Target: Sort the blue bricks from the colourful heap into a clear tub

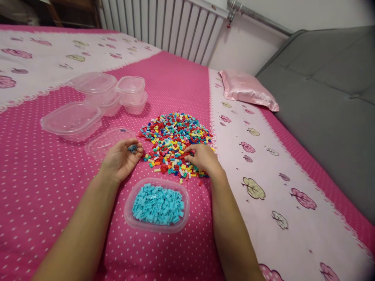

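My left hand point(121, 158) is turned palm up, its fingers curled around a few small blue toy bricks point(133, 148). It is just left of a wide pile of tiny mixed-colour toy bricks point(172, 134). On the pile's right side, my right hand point(202, 158) has its thumb and forefinger down among the bricks in a pinch; whatever lies between the fingertips is too small to make out. Nearer to me, between my forearms, a clear plastic container point(128, 212) holds many light-blue bricks point(158, 205).
A clear lid point(95, 145) lies flat beside my left hand. Farther left stand lidded clear containers, including a large one point(72, 121) and a small stack point(131, 91). A pink pillow point(247, 89) rests by the grey headboard point(325, 89). A white radiator point(164, 27) borders the bed's far side.
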Action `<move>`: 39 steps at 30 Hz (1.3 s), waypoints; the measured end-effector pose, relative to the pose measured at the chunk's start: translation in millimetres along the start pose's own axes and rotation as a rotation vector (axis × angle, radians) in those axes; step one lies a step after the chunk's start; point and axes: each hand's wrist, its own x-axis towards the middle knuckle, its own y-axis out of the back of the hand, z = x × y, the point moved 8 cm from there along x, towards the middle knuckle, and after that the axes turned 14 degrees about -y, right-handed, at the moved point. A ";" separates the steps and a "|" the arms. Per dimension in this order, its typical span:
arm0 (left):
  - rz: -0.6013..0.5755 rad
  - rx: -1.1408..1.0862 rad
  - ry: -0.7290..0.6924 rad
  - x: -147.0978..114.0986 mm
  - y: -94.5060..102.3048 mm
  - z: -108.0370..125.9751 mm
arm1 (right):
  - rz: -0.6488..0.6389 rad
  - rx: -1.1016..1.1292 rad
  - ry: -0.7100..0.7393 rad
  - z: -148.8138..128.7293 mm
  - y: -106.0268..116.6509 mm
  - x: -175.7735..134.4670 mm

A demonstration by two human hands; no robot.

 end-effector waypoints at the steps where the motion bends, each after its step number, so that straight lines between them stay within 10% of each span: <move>1: 0.000 -0.001 -0.001 0.0 0.0 0.0 | 0.026 -0.017 -0.051 8.9 4.5 2.0; 13: -0.007 -0.001 -0.003 1.0 0.1 0.1 | 0.153 -0.027 -0.396 64.8 33.2 1.8; 29: -0.174 0.137 -0.049 -4.8 -11.0 0.3 | 0.079 0.050 0.083 -30.6 -6.6 -13.0; 39: -0.221 0.766 -0.600 -2.4 -9.5 20.6 | -0.177 -0.017 0.315 -54.9 -29.7 -28.0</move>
